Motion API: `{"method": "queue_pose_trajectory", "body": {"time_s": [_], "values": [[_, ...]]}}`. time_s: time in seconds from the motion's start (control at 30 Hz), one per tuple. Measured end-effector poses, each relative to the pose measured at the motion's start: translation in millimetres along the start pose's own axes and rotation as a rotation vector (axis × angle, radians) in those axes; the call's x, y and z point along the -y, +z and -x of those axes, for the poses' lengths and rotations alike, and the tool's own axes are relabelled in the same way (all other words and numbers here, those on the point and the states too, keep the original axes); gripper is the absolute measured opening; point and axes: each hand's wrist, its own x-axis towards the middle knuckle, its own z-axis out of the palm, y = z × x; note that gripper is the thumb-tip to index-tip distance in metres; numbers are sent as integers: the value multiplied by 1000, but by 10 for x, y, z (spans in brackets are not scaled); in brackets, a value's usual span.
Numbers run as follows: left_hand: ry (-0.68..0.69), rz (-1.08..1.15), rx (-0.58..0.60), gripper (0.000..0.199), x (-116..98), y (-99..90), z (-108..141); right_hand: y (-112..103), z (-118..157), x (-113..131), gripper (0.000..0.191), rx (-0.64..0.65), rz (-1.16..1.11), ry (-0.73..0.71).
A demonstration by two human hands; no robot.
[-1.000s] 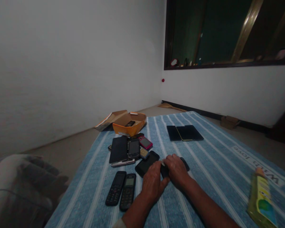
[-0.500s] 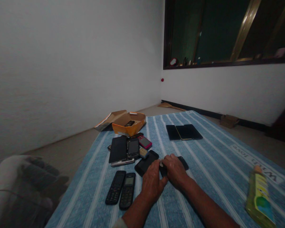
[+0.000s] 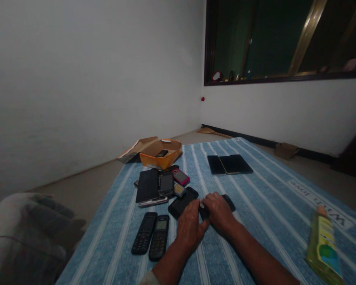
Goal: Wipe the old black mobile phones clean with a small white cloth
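My left hand point(image 3: 190, 226) and my right hand point(image 3: 218, 210) meet over the striped cloth around a dark mobile phone point(image 3: 204, 214), mostly hidden by the fingers. My left fingers and thumb hold its left and near edges. The curled fingers of my right hand grip its upper part, where a small pale spot shows. Beyond my right knuckles lies another black phone point(image 3: 229, 202), partly covered. A black touchscreen phone point(image 3: 182, 203) rests just beyond my left fingers. Two keypad phones, one black point(image 3: 144, 233) and one with a greyish screen point(image 3: 159, 238), lie side by side to the left.
A pile holds a black tablet-like device point(image 3: 147, 186), a slider-style phone point(image 3: 166, 184) and a pink phone point(image 3: 181, 177). Behind it stands an open orange box point(image 3: 158, 161) with a phone inside. Dark flat devices point(image 3: 236, 164) lie farther back; a yellow-green bottle point(image 3: 324, 247) lies at right.
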Motion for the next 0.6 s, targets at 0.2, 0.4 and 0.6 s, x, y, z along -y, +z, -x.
{"method": "queue_pose_trajectory", "body": {"time_s": [0.2,0.4,0.6], "values": [[-51,-29,-1,57,24,30,8,-18,7,-102,29,-31,57,108],[-35,7,34,46,-45,-49,-15,60,35,-16,19,-59,-33,-49],[-30,-14,-2,49,-10,-12,-4,10,3,-123,24,-50,53,82]]}}
